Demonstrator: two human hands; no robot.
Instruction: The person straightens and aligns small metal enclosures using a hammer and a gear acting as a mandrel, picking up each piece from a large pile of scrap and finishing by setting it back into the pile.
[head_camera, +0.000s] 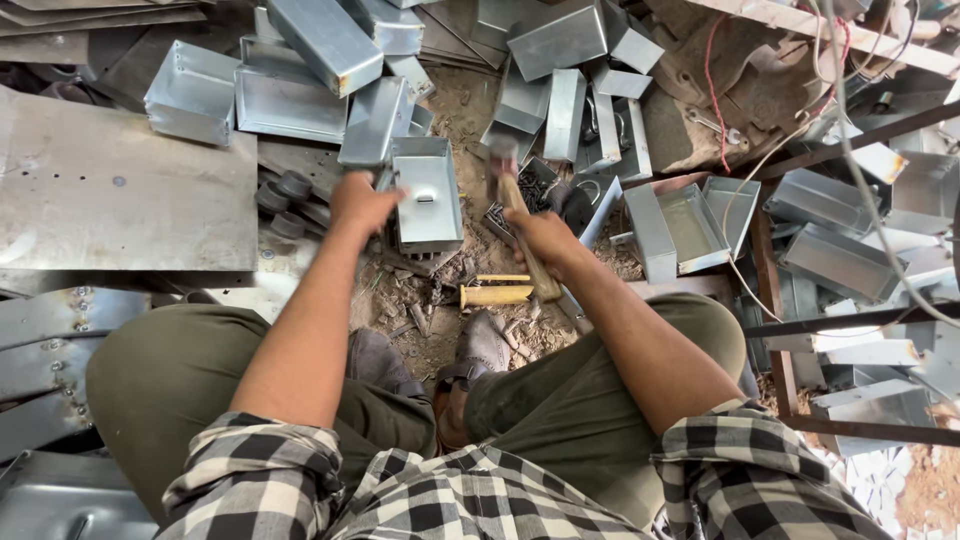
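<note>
Soft, even daylight fills the scene, bright without harsh contrast. The flat metal sheet (120, 190) at the left reflects a pale, washed sheen, and the folded metal boxes (300, 60) at the top carry mild glare on their upper faces. Shadows are short and diffuse, darkest between the knees and under the scrap pile. The hammer (515, 190) and the right hand (545, 240) are smeared by motion blur; the left hand (360, 205) is slightly soft. Straight edges bow toward the corners from wide-angle distortion.
</note>
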